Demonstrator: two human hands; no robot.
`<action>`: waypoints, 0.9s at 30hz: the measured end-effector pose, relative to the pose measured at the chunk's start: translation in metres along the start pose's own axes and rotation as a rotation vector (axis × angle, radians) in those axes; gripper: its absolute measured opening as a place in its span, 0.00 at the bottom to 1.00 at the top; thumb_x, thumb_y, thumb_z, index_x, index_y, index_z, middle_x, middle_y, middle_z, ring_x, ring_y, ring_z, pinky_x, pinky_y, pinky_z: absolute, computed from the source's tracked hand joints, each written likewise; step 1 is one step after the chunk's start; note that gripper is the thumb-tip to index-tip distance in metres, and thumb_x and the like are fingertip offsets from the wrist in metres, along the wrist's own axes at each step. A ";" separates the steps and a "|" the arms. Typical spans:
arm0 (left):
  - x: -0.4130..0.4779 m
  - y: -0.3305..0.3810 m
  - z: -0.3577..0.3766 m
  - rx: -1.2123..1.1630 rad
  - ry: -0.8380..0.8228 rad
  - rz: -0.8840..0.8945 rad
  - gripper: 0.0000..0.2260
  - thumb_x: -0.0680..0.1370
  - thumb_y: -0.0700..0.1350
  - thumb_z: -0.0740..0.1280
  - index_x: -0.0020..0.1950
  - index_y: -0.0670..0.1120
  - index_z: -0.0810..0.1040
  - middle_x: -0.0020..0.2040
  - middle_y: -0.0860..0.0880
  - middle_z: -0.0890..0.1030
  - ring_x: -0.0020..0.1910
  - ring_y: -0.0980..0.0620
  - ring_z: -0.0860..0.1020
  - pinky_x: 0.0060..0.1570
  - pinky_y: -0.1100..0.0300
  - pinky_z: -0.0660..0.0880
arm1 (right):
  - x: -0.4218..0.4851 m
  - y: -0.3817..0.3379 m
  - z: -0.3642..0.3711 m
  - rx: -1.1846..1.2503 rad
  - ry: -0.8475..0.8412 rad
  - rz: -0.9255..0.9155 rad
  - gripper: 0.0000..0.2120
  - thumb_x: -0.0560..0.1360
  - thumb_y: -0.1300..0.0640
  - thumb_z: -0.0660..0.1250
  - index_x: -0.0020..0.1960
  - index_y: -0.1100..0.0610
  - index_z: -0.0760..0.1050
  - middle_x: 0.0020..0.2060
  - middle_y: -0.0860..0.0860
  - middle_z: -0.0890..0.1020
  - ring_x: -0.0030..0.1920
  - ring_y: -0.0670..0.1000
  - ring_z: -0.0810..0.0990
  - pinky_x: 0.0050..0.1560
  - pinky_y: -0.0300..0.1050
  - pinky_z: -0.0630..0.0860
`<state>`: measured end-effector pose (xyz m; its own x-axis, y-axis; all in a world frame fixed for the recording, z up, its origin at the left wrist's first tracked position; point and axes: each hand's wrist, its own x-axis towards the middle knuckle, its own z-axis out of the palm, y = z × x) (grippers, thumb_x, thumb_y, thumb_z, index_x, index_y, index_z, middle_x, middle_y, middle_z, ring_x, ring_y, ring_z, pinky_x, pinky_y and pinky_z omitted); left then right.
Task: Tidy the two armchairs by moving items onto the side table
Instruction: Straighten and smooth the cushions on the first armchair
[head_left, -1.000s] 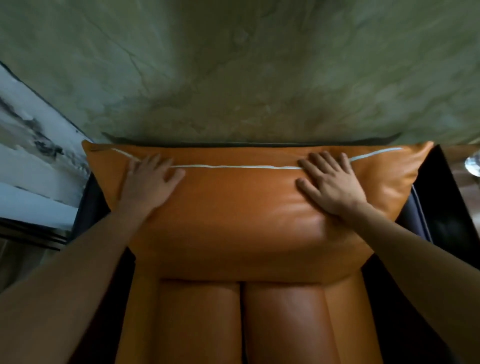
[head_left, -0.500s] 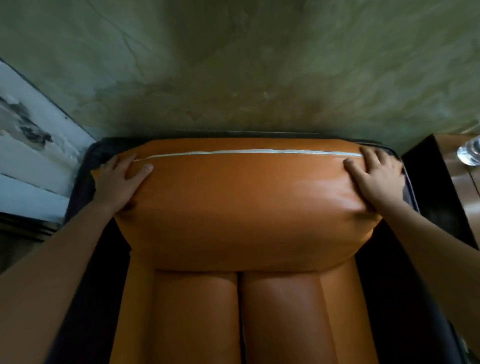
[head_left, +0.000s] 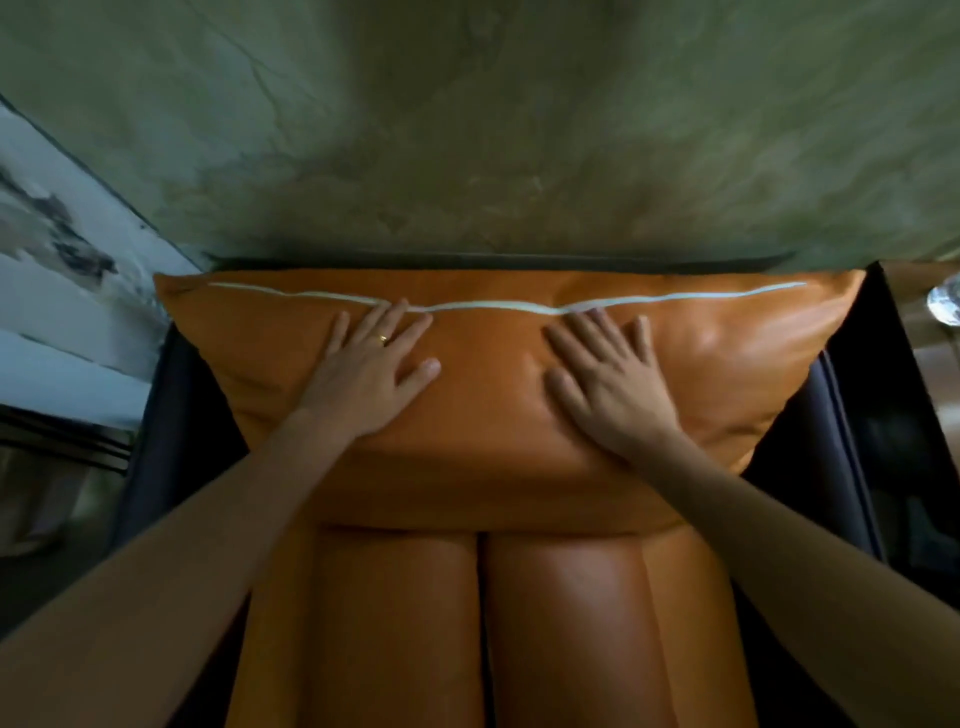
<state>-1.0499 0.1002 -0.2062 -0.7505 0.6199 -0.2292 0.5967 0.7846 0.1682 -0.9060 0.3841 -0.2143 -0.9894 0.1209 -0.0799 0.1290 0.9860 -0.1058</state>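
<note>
Both hands lie flat on the orange cushion (head_left: 493, 415), fingers spread. Left hand (head_left: 374, 369) wears a ring (head_left: 383, 340). Right hand (head_left: 608, 379) sits just beside it.

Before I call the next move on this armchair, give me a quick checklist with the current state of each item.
1. Hands free: left hand and right hand lie flat, fingers spread, on the orange cushion, gripping nothing. Ok.
2. Cushion placement: it stands at the rear of the seat, white seam along its top. Ok.
3. Loose items on the seat: forearms and cushion hide parts of it. Cannot tell.
4. Room on the side table: only its edge shows, with a glass on it. Cannot tell.
5. Second armchair: out of view. Cannot tell.
</note>
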 end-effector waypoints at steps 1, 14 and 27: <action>-0.012 -0.018 0.001 0.016 0.035 0.004 0.34 0.79 0.71 0.41 0.82 0.57 0.53 0.83 0.49 0.52 0.82 0.49 0.49 0.78 0.41 0.45 | -0.015 0.020 0.002 -0.028 0.013 0.014 0.30 0.82 0.35 0.44 0.81 0.43 0.56 0.81 0.49 0.60 0.82 0.52 0.51 0.79 0.60 0.43; -0.073 0.059 0.060 0.143 0.144 -0.010 0.41 0.75 0.77 0.50 0.82 0.58 0.47 0.84 0.47 0.47 0.82 0.43 0.46 0.73 0.29 0.46 | -0.065 -0.014 0.034 -0.013 0.107 0.045 0.37 0.79 0.29 0.49 0.82 0.45 0.49 0.83 0.50 0.51 0.82 0.54 0.44 0.79 0.62 0.41; -0.108 0.007 0.075 0.358 0.235 0.206 0.49 0.70 0.76 0.58 0.83 0.55 0.45 0.83 0.41 0.45 0.82 0.41 0.46 0.72 0.29 0.41 | -0.111 0.023 0.053 -0.048 0.151 0.003 0.50 0.71 0.21 0.56 0.83 0.48 0.47 0.83 0.55 0.47 0.82 0.60 0.44 0.79 0.63 0.38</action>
<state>-0.9439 0.0379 -0.2519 -0.6258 0.7799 0.0038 0.7691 0.6180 -0.1628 -0.7899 0.3873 -0.2601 -0.9881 0.1366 0.0703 0.1326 0.9894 -0.0584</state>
